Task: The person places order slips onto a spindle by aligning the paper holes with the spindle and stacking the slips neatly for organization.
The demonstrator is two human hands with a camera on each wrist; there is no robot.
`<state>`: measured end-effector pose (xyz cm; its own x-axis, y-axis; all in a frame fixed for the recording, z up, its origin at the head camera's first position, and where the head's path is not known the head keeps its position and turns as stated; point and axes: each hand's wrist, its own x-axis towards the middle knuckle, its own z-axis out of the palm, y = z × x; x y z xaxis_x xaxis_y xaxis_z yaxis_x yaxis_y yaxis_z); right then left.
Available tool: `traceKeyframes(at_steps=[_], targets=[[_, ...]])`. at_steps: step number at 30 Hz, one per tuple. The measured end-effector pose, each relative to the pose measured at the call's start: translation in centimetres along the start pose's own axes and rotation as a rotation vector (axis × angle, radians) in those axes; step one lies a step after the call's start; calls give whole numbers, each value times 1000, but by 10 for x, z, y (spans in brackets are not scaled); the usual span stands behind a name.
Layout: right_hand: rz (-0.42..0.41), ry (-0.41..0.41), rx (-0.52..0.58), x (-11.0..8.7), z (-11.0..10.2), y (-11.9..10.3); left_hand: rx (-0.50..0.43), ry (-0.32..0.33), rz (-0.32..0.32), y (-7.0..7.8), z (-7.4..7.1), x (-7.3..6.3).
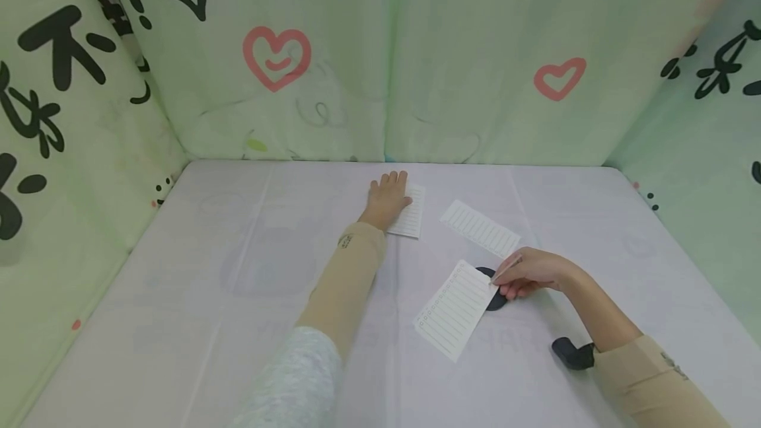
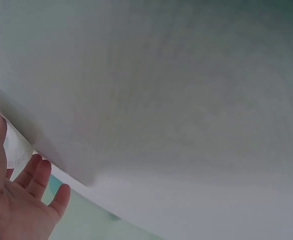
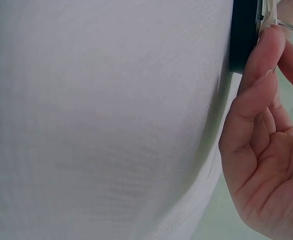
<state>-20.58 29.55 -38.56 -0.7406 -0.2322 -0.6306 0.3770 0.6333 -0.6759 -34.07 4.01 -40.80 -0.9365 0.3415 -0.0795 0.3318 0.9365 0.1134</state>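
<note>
My left hand (image 1: 386, 202) reaches far across the table and rests on a lined paper slip (image 1: 411, 213), its fingers extended. In the left wrist view, the fingers (image 2: 59, 199) are spread beside the slip's curled edge. My right hand (image 1: 535, 272) pinches a thin, light-coloured rod (image 1: 510, 268) between thumb and fingers; its exact kind I cannot tell. The rod's tip is at the upper right corner of another lined paper slip (image 1: 456, 312), which lies tilted. Beneath that corner is a black round disc (image 1: 496, 300), partly hidden by the slip and the hand.
A third lined slip (image 1: 480, 226) lies behind the right hand. White cloth covers the table (image 1: 250, 349), and green printed curtains (image 1: 464, 51) enclose its back and sides. A black attachment (image 1: 573, 353) sticks out at the right wrist.
</note>
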Motion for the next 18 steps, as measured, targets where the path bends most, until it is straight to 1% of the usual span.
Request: traceKeyframes(at_steps=[5, 9, 15, 16, 18], targets=[[-8, -13, 9, 0, 0, 0, -10, 23, 6, 1, 1, 1], [-18, -24, 18, -1, 0, 1, -49, 16, 3, 1, 3, 4], [-16, -20, 20, 0, -1, 2, -109, -15, -24, 1, 5, 11], [-15, -19, 17, 0, -1, 2, -103, 11, -16, -1, 13, 18], [-14, -14, 15, 1, -1, 2, -121, 1, -28, -2, 13, 19]])
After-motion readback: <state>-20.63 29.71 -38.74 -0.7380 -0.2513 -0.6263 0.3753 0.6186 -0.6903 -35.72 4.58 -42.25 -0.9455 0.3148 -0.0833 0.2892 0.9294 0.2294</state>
